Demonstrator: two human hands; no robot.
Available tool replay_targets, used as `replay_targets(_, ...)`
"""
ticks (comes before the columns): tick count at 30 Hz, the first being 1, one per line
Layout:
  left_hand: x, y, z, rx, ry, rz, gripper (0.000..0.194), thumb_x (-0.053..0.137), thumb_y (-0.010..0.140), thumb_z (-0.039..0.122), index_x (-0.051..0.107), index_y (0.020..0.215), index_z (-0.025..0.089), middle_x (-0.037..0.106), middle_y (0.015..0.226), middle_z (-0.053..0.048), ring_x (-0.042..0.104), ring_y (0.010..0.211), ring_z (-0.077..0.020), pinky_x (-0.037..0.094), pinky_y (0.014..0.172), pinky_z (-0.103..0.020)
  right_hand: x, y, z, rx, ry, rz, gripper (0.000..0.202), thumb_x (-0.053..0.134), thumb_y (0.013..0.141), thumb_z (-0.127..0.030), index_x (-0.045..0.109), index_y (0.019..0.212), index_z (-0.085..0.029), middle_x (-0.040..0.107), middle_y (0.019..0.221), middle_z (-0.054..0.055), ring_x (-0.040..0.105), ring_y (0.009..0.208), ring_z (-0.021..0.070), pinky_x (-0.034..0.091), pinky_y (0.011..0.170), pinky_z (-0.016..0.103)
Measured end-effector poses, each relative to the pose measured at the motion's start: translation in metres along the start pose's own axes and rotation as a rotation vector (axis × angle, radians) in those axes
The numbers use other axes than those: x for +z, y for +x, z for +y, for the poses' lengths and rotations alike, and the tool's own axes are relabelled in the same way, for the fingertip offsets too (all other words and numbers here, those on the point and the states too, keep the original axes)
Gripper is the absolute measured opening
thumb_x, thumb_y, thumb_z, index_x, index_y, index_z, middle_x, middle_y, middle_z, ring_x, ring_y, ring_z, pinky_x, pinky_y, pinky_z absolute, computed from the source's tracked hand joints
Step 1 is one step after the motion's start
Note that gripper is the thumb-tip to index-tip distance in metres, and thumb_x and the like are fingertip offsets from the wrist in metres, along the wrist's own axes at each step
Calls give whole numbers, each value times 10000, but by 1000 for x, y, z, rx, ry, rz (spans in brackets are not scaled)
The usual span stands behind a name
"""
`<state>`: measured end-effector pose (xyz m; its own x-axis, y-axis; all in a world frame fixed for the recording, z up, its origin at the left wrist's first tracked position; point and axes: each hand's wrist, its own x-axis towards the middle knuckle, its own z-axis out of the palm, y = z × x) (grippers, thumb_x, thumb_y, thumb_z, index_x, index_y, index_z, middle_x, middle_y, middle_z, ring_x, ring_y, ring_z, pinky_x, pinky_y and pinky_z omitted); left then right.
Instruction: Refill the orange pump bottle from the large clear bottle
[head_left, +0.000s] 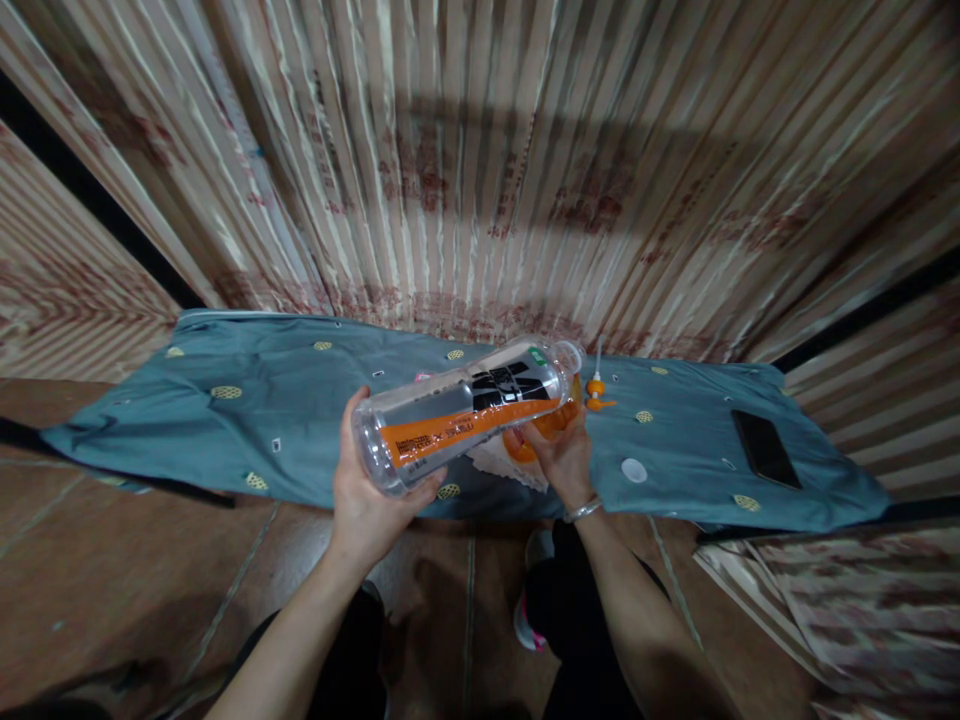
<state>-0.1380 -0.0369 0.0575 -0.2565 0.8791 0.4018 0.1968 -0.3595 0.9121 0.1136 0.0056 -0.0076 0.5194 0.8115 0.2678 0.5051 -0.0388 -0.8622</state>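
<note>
Dim, muted light leaves a broad shadow across the striped curtain and dark patches on the tiled floor, small glints pick out the clear plastic bottle, and wide-angle distortion stretches the softly blurred outer edges.

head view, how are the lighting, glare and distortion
Head view: dim overall, a dark shadow band across the curtain; head view: bright glints on the clear bottle, a pale sheen on the floor; head view: wide-angle stretch, curtain stripes fanning outward.
</note>
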Motion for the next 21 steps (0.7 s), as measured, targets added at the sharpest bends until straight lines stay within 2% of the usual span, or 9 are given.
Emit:
replay_targets(4,0,1,2,8,-2,-1,1134,968,535,485,454,1512,226,747,1105,-60,773,916,-279,677,840,-439,0,0,0,0,6,3,730,803,652,-666,551,1165,-212,788,1071,147,772,948,357,595,819,477)
replay_targets(15,1,1,6,-6,-41,16,1065,953,520,346,479,1464,214,755,1076,-46,787,903,-271,696,804,-417,0,0,0,-9,-10,-4,761,776,675,-707,558,1204,-206,786,1086,145,771,969,351,599,821,462)
replay_targets(21,1,0,4,-20,-35,7,1097,967,513,421,467,1474,251,749,1082,-30,784,905,-253,688,837,-414,-1,0,0,3,-21,-8,777,784,658,-721,546,1196,-215,787,1077,140,773,957,360,597,811,460)
